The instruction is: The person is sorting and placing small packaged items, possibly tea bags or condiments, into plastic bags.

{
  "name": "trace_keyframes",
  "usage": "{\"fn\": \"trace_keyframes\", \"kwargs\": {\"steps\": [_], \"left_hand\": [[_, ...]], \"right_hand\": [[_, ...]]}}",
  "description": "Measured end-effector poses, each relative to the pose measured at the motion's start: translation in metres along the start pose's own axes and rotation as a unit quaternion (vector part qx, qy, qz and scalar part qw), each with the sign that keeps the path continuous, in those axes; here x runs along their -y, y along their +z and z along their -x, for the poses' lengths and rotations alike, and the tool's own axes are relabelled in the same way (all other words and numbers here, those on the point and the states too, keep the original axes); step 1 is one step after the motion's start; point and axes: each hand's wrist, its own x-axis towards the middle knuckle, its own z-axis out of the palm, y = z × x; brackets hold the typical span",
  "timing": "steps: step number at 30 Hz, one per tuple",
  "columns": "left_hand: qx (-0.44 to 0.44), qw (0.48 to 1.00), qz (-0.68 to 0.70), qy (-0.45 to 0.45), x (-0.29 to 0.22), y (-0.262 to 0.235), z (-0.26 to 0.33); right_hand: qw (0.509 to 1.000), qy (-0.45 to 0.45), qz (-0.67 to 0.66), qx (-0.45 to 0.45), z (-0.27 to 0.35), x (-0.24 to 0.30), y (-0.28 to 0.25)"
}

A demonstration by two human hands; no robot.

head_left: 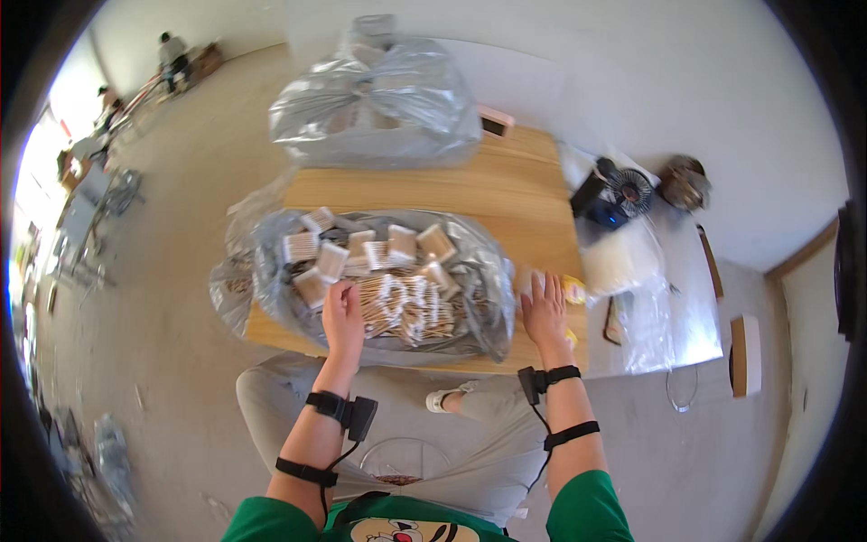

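Observation:
Loose cotton swabs [406, 307] with wooden sticks and white tips lie heaped in an opened grey plastic bag [492, 325] on the table. Several bundles of swabs [331, 261] are strewn along the far side of the heap. My left hand [343, 321] is at the heap's left edge, its fingers curled together; whether anything is in them is hidden. To the right of the bag, my right hand [545, 316] lies flat with fingers spread, over small clear packaging with yellow printed parts [573, 290].
A large tied grey plastic bag [375, 108] stands at the wooden table's [515, 194] far end, beside a pink-framed device [496, 121]. On the right side table are a small black fan [629, 191] and a stack of clear plastic bags [623, 259]. People sit far left.

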Motion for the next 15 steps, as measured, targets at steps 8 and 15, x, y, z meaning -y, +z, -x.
{"fn": "trace_keyframes", "kwargs": {"steps": [8,15], "left_hand": [[-0.155,0.882,-0.421,0.145,-0.006,-0.072,-0.036],[-0.094,0.907,-0.387,0.136,-0.019,-0.086,-0.043]], "right_hand": [[0.998,-0.058,-0.004,0.037,-0.011,0.012,0.036],[0.939,-0.007,-0.266,-0.216,0.001,0.035,-0.009]]}}
